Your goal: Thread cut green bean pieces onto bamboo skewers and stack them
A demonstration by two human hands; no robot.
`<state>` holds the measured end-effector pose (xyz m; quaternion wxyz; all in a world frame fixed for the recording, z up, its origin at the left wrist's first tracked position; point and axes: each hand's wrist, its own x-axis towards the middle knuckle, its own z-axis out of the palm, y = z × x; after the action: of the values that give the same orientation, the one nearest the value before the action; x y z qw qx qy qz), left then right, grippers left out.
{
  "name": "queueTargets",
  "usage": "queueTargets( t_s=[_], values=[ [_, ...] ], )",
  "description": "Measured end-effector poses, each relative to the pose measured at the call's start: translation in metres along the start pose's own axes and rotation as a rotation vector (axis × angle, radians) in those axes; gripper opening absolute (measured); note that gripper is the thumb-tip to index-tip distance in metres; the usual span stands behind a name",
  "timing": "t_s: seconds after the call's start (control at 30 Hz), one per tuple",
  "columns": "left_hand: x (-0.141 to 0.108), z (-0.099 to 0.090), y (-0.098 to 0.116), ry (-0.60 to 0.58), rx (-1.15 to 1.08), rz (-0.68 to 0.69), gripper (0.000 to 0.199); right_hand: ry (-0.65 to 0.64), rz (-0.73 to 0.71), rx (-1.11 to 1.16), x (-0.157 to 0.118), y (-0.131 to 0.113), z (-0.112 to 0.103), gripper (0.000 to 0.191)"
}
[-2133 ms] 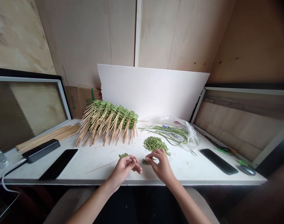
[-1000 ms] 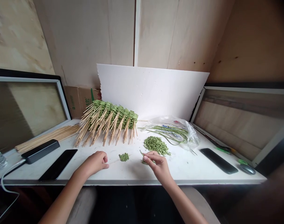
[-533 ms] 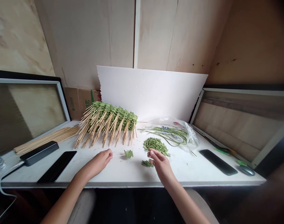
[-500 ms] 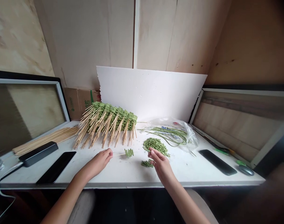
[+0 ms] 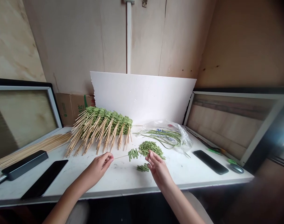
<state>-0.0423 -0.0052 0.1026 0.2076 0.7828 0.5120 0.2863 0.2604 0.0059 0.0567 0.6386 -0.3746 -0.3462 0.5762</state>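
My left hand (image 5: 104,164) is closed in a pinch on the plain end of a thin bamboo skewer (image 5: 121,156). Several short green bean pieces (image 5: 133,154) are threaded crosswise along the skewer, held above the table. My right hand (image 5: 158,168) is just right of the skewer's far end, thumb and fingers curled together; whatever they hold is too small to make out. Behind its fingertips lies a heap of cut green bean pieces (image 5: 153,147). A smaller pile of bean pieces (image 5: 143,168) lies just left of the right hand.
Loaded bean skewers (image 5: 109,119) are stacked at the back left, beside loose bamboo skewers (image 5: 34,148). A clear plastic bag (image 5: 185,137) with long green beans (image 5: 165,135) lies back right. Phones (image 5: 45,179) (image 5: 210,161) and a mouse (image 5: 236,168) rest on the white table (image 5: 123,183).
The threaded skewer has risen and tilted, its far end now close to my right hand. My right hand has dropped slightly relative to the heap. The camera view has shifted.
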Motion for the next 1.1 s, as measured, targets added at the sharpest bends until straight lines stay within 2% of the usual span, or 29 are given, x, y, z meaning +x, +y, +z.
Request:
queueTargets(
  t_s=[0.2, 0.4, 0.87, 1.1],
  values=[
    [-0.003, -0.001, 0.007, 0.013, -0.056, -0.006, 0.036, 0.036, 0.062, 0.205, -0.004, -0.011, 0.006, 0.034],
    [-0.005, 0.001, 0.010, -0.009, -0.051, -0.004, 0.036, -0.058, 0.106, 0.305, -0.011, -0.017, 0.014, 0.035],
    [-0.006, 0.000, 0.014, -0.006, -0.073, -0.001, 0.034, -0.002, 0.119, 0.291, -0.013, -0.021, 0.012, 0.038],
    [-0.006, 0.001, 0.020, -0.018, -0.089, 0.008, 0.034, -0.022, 0.088, 0.239, -0.014, -0.020, 0.013, 0.042]
  ],
)
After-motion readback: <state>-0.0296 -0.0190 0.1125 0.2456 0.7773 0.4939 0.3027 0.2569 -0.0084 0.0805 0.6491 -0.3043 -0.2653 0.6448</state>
